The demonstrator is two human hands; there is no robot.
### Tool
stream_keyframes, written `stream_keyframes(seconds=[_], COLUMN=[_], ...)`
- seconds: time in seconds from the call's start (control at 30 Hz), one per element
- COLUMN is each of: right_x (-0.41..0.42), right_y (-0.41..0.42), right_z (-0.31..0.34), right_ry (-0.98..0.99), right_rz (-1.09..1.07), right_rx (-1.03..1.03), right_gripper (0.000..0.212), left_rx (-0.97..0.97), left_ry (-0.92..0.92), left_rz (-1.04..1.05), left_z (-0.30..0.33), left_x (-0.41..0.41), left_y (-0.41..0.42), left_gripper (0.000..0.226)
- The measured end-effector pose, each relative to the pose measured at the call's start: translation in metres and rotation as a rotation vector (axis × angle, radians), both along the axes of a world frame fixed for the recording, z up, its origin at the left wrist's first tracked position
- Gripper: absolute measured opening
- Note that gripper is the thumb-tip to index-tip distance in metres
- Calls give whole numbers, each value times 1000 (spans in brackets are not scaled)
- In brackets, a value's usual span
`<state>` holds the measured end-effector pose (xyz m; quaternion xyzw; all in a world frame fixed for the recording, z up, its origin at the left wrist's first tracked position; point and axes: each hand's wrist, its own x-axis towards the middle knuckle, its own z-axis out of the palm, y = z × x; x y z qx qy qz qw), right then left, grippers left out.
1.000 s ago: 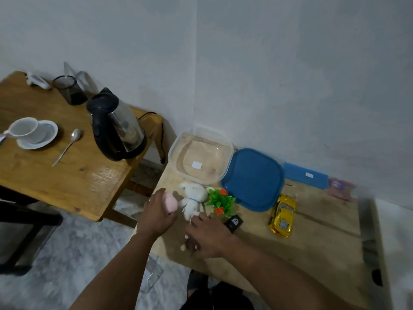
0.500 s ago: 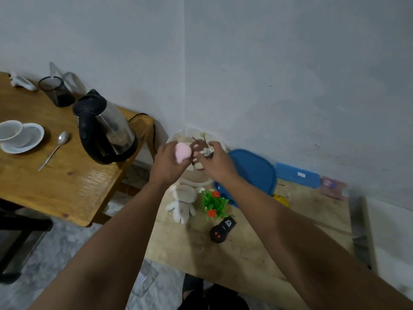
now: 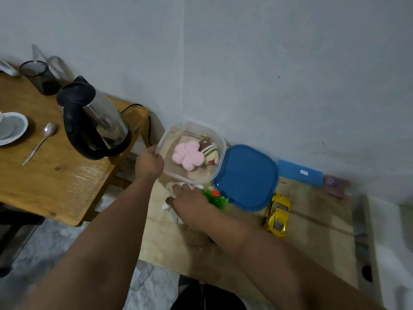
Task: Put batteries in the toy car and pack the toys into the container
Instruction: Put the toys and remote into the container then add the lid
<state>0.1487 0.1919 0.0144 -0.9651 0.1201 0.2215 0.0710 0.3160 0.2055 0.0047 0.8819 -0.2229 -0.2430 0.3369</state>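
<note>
Packing is under way, judging by what lies in the clear square plastic container [image 3: 166, 139]: a pink flower-shaped plush [image 3: 188, 158] and a small brown-and-cream striped bee plush [image 3: 209, 151] sit inside it, touching each other. My left hand [image 3: 149, 163] is curled onto the container's near-left rim, steadying it. My right hand [image 3: 190, 203] lies spread over the white plush rabbit [image 3: 173, 217] on the pale wooden table [image 3: 312, 227], just below the container; I cannot tell whether the fingers have closed on it, since the hand hides most of the toy. A green plastic plant with a red flower [image 3: 215, 196] sits touching that hand on its right. The round-cornered blue lid [image 3: 247, 177] rests beside the container, overlapping its right edge, and the shiny yellow toy car [image 3: 277, 214] lies just past the lid, well clear of both hands. I see no batteries anywhere, so I judge the car step may not be done.

Risks as I see them: the container sits at the table's left corner, and a hard pull on its rim could tip it off the edge. Lifting the rabbit could drag the plant along or knock it over. The lid, leaning on the rim, could slide if the container shifts
</note>
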Motion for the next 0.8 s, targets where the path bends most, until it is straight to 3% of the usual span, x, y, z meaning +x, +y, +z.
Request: stream_keyframes(seconds=[0.3,0.6,0.8], right_x=[6,-2,-19], right_y=[6,-2,-15], right_z=[-45,-17,13], right_ry=[-64,73,-375], right_rz=[14,139,-27], right_rx=[-124,-92,129], right_gripper=[30,41,70], left_rx=[-131,-97,-95], left_ry=[232,207,242], left_rz=[126,86,91], left_z=[-9,-11,-14], left_x=[10,3,7], left_y=[10,18,21], left_gripper=[30,32,26])
